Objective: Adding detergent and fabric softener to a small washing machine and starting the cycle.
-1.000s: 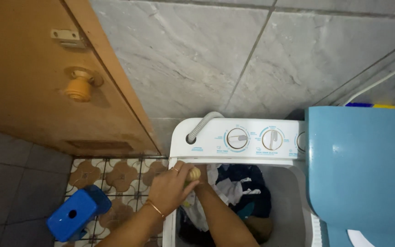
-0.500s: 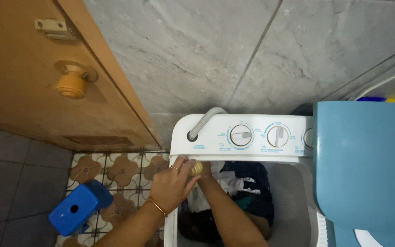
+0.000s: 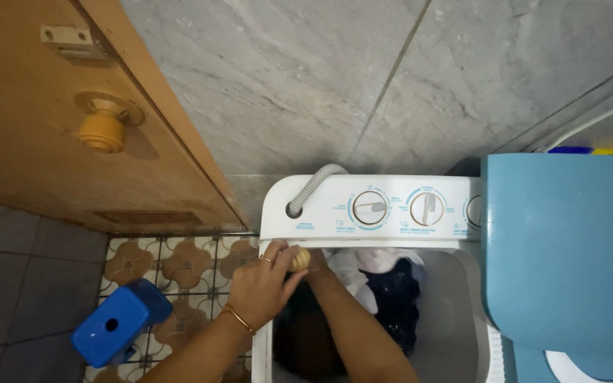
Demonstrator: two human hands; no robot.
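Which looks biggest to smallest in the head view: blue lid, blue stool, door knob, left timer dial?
1. Blue lid, by far the largest.
2. Blue stool.
3. Door knob and left timer dial: look about alike, and their differing distance from the camera makes ranking unsure.

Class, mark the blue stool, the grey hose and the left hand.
blue stool (image 3: 118,331), head view, its top face.
grey hose (image 3: 313,186), head view, mid-curve.
left hand (image 3: 260,287), head view, back of hand.

A blue plastic stool (image 3: 118,330) is seen on the brown patterned floor tiles (image 3: 186,264), left of the fingers (image 3: 272,252).
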